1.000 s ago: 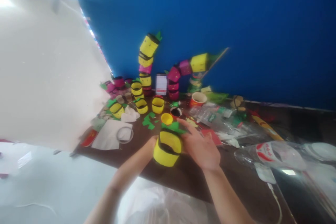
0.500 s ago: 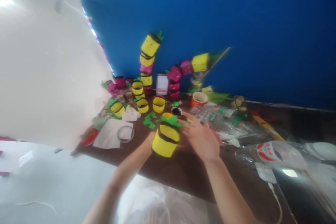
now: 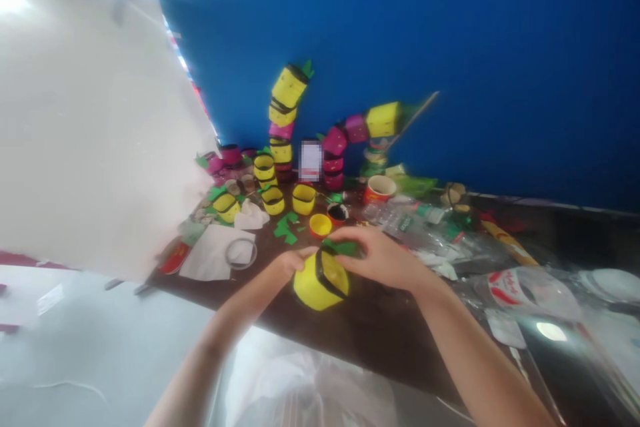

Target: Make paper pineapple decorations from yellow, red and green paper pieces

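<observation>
A yellow craft cup [image 3: 320, 280] with a black band and green paper leaves sits between both my hands over the dark table [image 3: 380, 340]. My left hand [image 3: 286, 265] grips its left side. My right hand [image 3: 383, 255] curls over its top, fingers pressed on the green leaves [image 3: 345, 248]. The cup is tilted with its bottom toward me.
Several yellow and pink craft cups [image 3: 280, 147] stand and stack against the blue wall [image 3: 400, 33]. Green paper scraps [image 3: 286, 227], a small yellow lid [image 3: 319, 225], an orange cup [image 3: 379, 189], crushed plastic bottles [image 3: 520, 290], white paper [image 3: 207, 257] and a white board [image 3: 85, 133] surround the spot.
The cup has tipped over so its bottom faces me and has dropped lower. My right hand moved from beside it onto its leafy top.
</observation>
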Available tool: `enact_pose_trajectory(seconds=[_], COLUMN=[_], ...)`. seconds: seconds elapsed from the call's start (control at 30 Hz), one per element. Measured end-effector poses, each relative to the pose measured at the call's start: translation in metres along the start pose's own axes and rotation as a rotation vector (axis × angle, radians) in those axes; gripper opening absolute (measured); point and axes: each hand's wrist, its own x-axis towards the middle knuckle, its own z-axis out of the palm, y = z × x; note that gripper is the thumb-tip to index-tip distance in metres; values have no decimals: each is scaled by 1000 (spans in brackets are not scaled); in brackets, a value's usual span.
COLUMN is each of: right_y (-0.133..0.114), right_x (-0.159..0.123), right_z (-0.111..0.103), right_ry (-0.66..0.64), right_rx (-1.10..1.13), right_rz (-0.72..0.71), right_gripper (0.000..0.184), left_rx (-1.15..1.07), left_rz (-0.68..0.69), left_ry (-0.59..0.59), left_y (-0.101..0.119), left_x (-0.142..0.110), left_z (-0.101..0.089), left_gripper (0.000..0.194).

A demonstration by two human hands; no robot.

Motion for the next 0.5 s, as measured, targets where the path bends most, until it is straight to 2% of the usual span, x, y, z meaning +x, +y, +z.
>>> enact_pose_trajectory(seconds=[0.07,0.17,0.37,0.5], right_y=[-2,-4,-9,-9], right_x=[0,0,2,3], right_z=[2,5,8,12], right_ry=[-20,-28,-33,-17], right_rx=[-11,-20,-34,-29], right_rz=[-11,0,35,29], right_gripper=[25,23,20,18], left_rx=[-59,-128,-148,-126], left_rz=[-46,-76,-87,-102], left_ry=[-129,-216,-259,-223], left_y=[-3,-9,-18,-18], left_x=[14,27,31,33], left_z=[-10,-22,-28,-30], left_gripper=[61,65,64,64])
